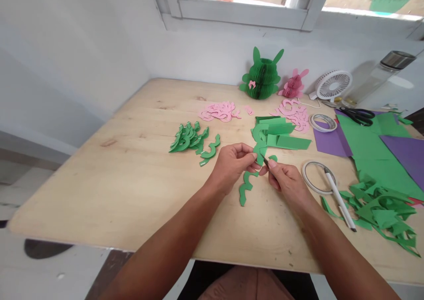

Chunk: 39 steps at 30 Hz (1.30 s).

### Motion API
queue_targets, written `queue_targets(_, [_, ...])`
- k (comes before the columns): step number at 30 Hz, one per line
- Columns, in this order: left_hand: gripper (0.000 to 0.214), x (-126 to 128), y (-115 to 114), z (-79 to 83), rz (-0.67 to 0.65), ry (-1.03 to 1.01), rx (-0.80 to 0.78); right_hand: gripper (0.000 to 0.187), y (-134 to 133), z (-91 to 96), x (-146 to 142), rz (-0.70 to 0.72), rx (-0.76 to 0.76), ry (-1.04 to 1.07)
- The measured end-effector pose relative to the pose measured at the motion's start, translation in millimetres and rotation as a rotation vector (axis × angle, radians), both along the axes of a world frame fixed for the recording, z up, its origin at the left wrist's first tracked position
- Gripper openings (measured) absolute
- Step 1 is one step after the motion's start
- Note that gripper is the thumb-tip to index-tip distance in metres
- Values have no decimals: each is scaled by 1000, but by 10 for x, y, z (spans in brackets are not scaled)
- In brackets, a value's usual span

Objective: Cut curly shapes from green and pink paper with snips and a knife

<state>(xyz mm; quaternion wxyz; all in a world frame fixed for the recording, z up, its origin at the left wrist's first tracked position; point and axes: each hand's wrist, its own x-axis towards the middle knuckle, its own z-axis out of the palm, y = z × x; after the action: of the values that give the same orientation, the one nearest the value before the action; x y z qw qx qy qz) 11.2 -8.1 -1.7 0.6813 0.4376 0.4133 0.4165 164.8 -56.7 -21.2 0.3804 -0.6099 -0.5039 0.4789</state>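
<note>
Left hand (233, 164) pinches green paper (260, 150), right hand (289, 179) grips dark tool (266, 161), mid-frame; cut pieces (185, 138) heaped centre-left; folded strips (294, 142), centre-right, seem unfinished.

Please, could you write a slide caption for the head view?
Left hand holding green paper, right hand holding a small dark tool, a green figure and a pink figure behind.

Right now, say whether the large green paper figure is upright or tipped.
Upright: the green paper figure stands with its ears pointing upward.
</note>
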Motion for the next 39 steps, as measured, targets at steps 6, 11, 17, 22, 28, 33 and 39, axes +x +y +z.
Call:
queue_targets(6, [10,6,9,5,2,0,-10,62,5,-5,1,1,-4,-6])
queue_targets(11, [9,5,13,4,-3,4,-10,63,-2,14,4,-4,-11,2])
queue_targets(17, [10,1,18,6,-6,6,-12,62,-2,20,-11,-3,-27,-1])
queue_targets(22, [9,-9,20,8,-13,19,-9,63,14,26,-24,2,-28,-6])
queue_targets(28, [9,-14,22,18,-14,24,-23,65,14,26,-22,-4,-38,-13])
queue_targets(33, [10,-7,19,15,-8,24,-25,63,2,19,-25,-14,-36,-9])
queue_targets(39, [10,7,17,1,3,18,-24,63,13,29,-43,-31,-35,-2])
